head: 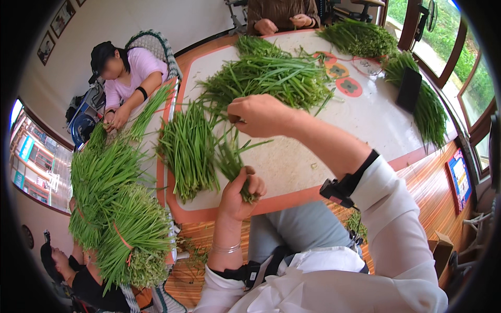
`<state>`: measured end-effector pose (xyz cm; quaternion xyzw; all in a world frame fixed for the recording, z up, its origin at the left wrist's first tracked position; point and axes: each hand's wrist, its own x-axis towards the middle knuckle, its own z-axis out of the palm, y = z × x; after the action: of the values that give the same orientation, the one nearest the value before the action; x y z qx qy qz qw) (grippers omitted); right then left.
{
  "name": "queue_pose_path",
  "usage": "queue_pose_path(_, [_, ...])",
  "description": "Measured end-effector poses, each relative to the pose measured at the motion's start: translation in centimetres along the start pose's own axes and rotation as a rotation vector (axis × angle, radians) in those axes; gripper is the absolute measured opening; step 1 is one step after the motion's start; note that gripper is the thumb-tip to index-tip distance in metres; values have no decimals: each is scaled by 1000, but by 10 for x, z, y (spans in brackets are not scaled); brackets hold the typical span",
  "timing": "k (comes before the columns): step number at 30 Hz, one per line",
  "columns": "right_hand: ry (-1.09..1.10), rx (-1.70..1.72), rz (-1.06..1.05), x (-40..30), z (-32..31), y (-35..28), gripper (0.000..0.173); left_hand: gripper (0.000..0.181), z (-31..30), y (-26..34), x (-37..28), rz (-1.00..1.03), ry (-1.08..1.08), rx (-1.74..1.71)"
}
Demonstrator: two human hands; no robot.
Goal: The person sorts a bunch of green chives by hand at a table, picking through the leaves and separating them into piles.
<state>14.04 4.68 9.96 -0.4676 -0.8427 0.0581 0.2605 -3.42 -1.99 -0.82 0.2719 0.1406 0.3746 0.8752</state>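
Observation:
My left hand grips a small bunch of Chinese chives near the table's front edge. Its cut ends point down towards me, and its leaves reach up and away. Above this bunch, my right hand is raised with the fingers curled inward; what lies between the fingertips is hidden. Left of the held bunch, a neat row of chives lies with its ends towards me. Behind my right hand spreads a larger loose pile of chives on the white tabletop.
Bundles of chives, tied with orange bands, fill the left side table. More chives lie along the right edge, under a dark flat object. A person in pink handles chives at left; two other people sit nearby. Clippings litter the floor.

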Motion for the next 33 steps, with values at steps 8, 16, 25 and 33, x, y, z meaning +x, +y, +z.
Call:
queue_pose_path(8, [201, -469, 696, -11, -13, 69, 80, 19, -7, 8, -2, -20, 29, -214])
queue_pose_path(16, [137, -456, 284, -45, 41, 54, 20, 18, -3, 6, -1, 27, 99, -175])
queue_pose_path(25, [311, -382, 417, -22, 15, 23, 41, 18, -1, 8, -4, 55, 131, -145])
queue_pose_path(33, [28, -407, 671, -7, 26, 71, 72, 17, 1, 3, 4, 20, 117, -151])
